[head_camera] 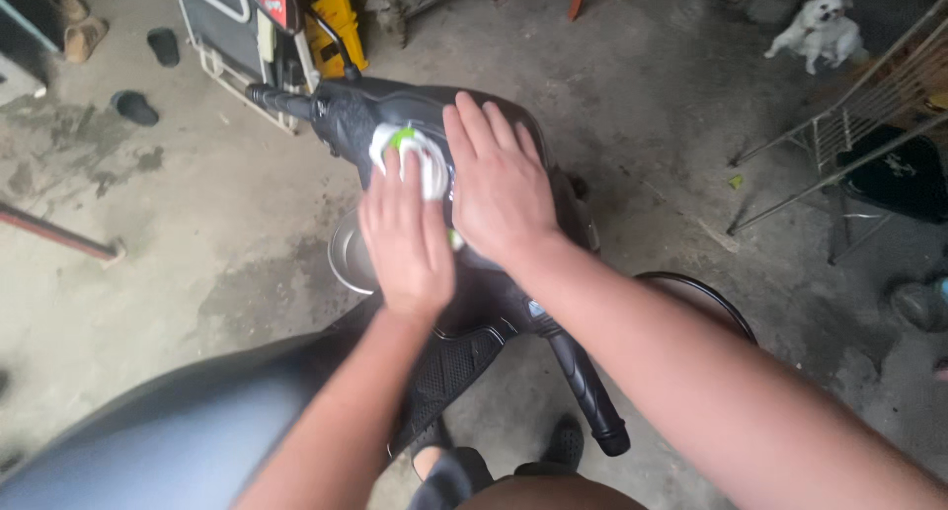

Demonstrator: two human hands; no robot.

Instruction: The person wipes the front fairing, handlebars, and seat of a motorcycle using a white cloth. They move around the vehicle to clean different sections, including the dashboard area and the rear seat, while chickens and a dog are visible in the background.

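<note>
Nearest you, the scooter's grey seat [178, 431] and the right handlebar grip [588, 396] frame the work. On top of the dark handlebar cover [395, 110], your left hand [407, 238] lies flat, fingers together, pressing a white-and-green cloth [420, 155] against the plastic. Your right hand [499, 184] rests open beside it, fingers spread, steadying the cover. The cloth looks soft and light, likely to bunch; pin it under the fingertips. The cover seems hard and smooth, probably slick. Beyond, a small white dog [818, 28] sits on the concrete floor [642, 95].
</note>
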